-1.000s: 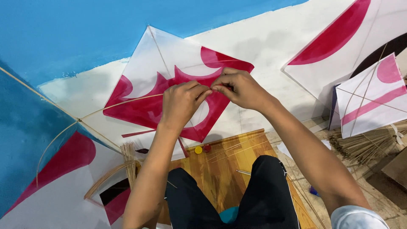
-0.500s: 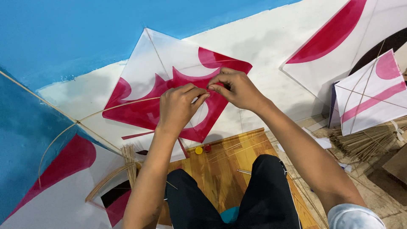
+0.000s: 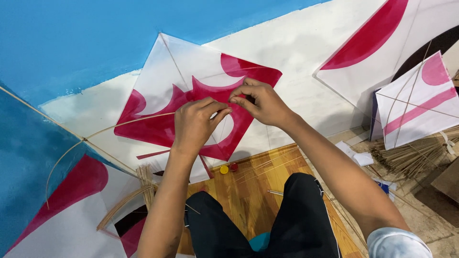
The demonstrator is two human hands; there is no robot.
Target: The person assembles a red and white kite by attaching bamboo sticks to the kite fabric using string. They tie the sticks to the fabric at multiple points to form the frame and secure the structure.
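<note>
Leaning against the blue and white wall (image 3: 86,43), a red and white kite (image 3: 191,100) is being worked on near its middle, where both hands meet. Compared with a moment ago, the kite is seen in almost the same place and the hands have stayed together at the same spot; only small finger movements are noticed. From this it is judged that a fine step, such as fixing something thin at the middle of the kite, is still in hand and not finished.

The left hand (image 3: 193,125) is pressed on the kite paper with its fingers curled and its thumb and forefinger pinched together. The right hand (image 3: 260,102) is also pinched closed, fingertip to thumb, just beside the left one. What is held between them is too thin to be told.

Around, other kites (image 3: 416,105) are stood on the right, and a bundle of sticks (image 3: 411,155) is laid below them. A curved stick (image 3: 129,123) is seen across the kite on the left. Two small caps (image 3: 228,168), yellow and red, are lying on the wooden board (image 3: 258,186) near the knees. Nothing is seen standing between the hands and the kite.
</note>
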